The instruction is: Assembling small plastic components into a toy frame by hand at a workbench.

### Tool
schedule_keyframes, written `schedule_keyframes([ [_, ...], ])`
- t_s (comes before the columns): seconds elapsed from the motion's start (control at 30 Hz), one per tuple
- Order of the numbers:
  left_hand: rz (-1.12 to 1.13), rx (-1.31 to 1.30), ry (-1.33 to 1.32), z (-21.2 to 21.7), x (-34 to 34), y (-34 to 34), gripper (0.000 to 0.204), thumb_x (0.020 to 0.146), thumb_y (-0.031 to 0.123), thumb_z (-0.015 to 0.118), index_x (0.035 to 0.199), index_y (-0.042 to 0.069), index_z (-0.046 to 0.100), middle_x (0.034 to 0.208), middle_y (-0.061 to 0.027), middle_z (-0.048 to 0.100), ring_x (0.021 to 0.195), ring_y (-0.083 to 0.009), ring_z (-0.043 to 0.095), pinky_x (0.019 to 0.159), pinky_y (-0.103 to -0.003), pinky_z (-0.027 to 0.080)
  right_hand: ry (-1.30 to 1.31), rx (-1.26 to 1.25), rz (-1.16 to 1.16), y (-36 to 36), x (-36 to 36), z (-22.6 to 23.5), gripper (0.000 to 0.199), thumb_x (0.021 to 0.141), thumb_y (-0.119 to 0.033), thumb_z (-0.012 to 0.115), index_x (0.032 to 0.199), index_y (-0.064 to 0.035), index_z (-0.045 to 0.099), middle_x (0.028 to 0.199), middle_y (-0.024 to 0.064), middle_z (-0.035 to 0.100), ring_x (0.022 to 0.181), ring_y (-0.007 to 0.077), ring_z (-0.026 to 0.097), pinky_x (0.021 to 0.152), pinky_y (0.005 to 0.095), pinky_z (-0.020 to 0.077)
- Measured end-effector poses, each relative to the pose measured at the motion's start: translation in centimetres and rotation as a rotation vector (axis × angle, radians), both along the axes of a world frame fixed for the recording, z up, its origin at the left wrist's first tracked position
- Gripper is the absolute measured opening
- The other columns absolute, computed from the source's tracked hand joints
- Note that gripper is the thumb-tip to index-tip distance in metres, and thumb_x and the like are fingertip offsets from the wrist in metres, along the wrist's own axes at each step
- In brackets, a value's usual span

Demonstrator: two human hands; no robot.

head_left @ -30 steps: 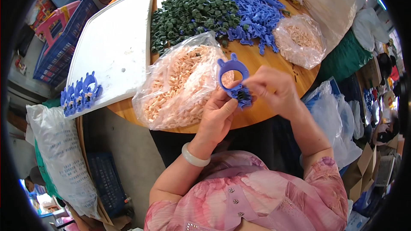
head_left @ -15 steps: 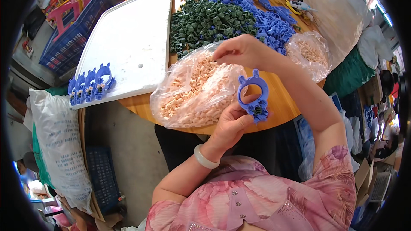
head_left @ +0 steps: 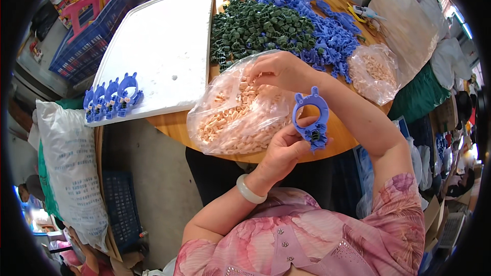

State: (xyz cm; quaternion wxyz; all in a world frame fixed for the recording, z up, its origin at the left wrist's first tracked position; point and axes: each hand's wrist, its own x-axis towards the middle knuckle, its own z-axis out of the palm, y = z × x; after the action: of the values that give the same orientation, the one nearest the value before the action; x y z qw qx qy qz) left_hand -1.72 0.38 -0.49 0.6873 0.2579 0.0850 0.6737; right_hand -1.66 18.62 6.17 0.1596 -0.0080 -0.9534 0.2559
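My left hand [head_left: 287, 145] pinches a blue plastic ring-shaped part [head_left: 312, 117] with two ear-like tabs on top and a small dark green piece fixed at its lower end. My right hand [head_left: 273, 69] reaches over a clear plastic bag [head_left: 232, 138] of small cream-pink plastic pieces [head_left: 244, 92]. Its fingers curl down at the bag's open side; whether they grip a piece is hidden. Behind the bag lies a heap of dark green plastic pieces [head_left: 261, 30], and a pile of blue parts [head_left: 332, 36] spreads beyond it.
A white foam board [head_left: 158, 46] covers the table's left side, with several finished-looking blue rings [head_left: 128, 92] standing at its near corner. To the right are a smaller bag of cream pieces [head_left: 376, 71] and a glue-gun-like tool [head_left: 365, 13]. A blue crate [head_left: 92, 36] stands far left.
The whole view has shifted slightly. My right hand has dipped lower toward the cream pieces, fingers more curled. My left hand still holds the blue ring part, moved slightly right.
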Motion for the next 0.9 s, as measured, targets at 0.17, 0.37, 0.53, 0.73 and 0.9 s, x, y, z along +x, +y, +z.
schedule_keyframes([
  [0.17,-0.012,-0.052,-0.003,0.3,-0.1,-0.1,0.053,0.086,0.008,0.058,0.135,0.0,0.038,0.123,-0.0134,0.054,0.113,-0.0306,0.056,0.101,-0.042,0.039,-0.008,-0.846,-0.078,-0.5,3.3,2.2,0.019,0.088,-0.012,0.061,0.1,0.0008,0.067,0.081,0.0054,0.068,0.073,0.0115,0.066,0.066,0.0228,0.0535],
  [0.37,0.017,-0.055,0.024,0.2,-0.1,-0.1,0.053,0.087,0.011,0.06,0.134,-0.002,0.039,0.123,-0.0138,0.054,0.114,-0.0316,0.054,0.103,-0.045,0.037,0.018,-1.141,-0.124,-0.9,7.8,3.4,0.022,0.091,-0.013,0.057,0.108,-0.0026,0.066,0.084,0.003,0.066,0.076,0.0088,0.063,0.069,0.0229,0.0523],
  [0.53,0.062,-0.046,0.034,0.4,0.1,-0.1,0.05,0.088,0.009,0.057,0.134,-0.001,0.039,0.121,-0.0137,0.055,0.113,-0.0322,0.054,0.103,-0.046,0.038,0.177,-0.969,-0.226,-1.7,10.9,3.4,0.021,0.089,-0.009,0.06,0.108,-0.0009,0.064,0.087,0.0036,0.064,0.077,0.01,0.062,0.068,0.0232,0.0507],
  [0.73,0.086,-0.075,0.041,0.3,0.1,0.3,0.05,0.089,0.009,0.057,0.134,-0.001,0.038,0.121,-0.0131,0.055,0.113,-0.0325,0.054,0.101,-0.044,0.04,0.22,-0.869,-0.35,-3.8,13.5,3.3,0.013,0.085,-0.004,0.064,0.097,-0.0004,0.062,0.082,0.0028,0.062,0.07,0.0087,0.057,0.064,0.0232,0.0477],
  [0.9,0.124,-0.065,0.033,0.6,0.4,0.3,0.049,0.089,0.008,0.056,0.134,-0.002,0.038,0.121,-0.013,0.054,0.112,-0.0308,0.055,0.1,-0.043,0.041,0.23,-0.42,-0.279,-6.4,14.3,3.2,0.011,0.082,0.0,0.063,0.093,-0.0005,0.065,0.083,0.0051,0.059,0.079,0.0156,0.058,0.066,0.0252,0.0459],
])
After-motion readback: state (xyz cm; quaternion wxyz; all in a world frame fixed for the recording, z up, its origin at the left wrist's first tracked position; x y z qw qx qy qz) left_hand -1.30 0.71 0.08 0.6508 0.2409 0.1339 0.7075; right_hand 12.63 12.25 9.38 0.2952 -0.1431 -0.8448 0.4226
